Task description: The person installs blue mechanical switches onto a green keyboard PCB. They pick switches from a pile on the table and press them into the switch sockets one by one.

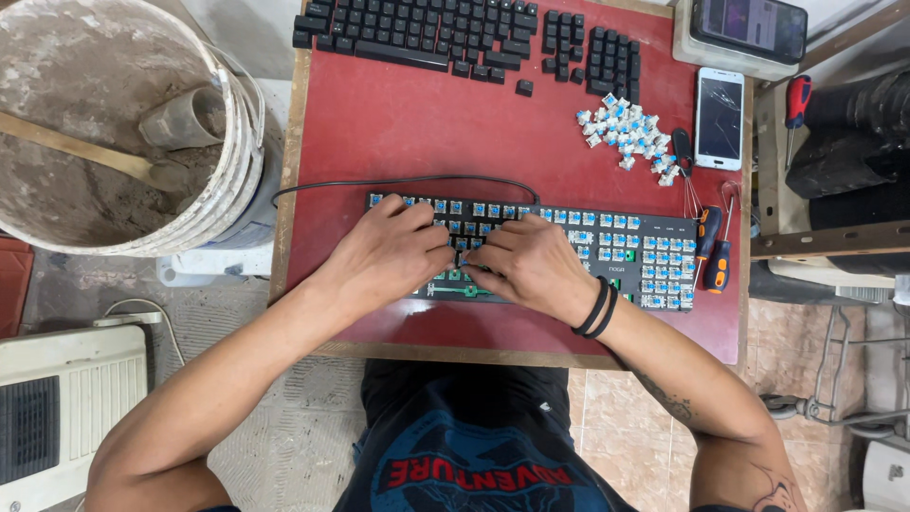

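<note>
both hands on the bare keyboard [607, 248], caps off, blue square switches exposed, lying at the near middle of the red tabletop [398, 123]. left hand [387, 254] and right hand [533, 264] curled palm-down, fingertips meeting over its centre rows; can't tell what they pinch. loose switch pile [626, 135] and black keycaps [455, 33] behind. gritty cement bucket [104, 123] left.

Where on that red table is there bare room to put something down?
The widest bare patch of the red table lies between the loose black keycaps at the top and the stripped keyboard under both hands. A narrow strip runs along the near edge. The right side is crowded: blue switches, phone, screwdrivers.
</note>
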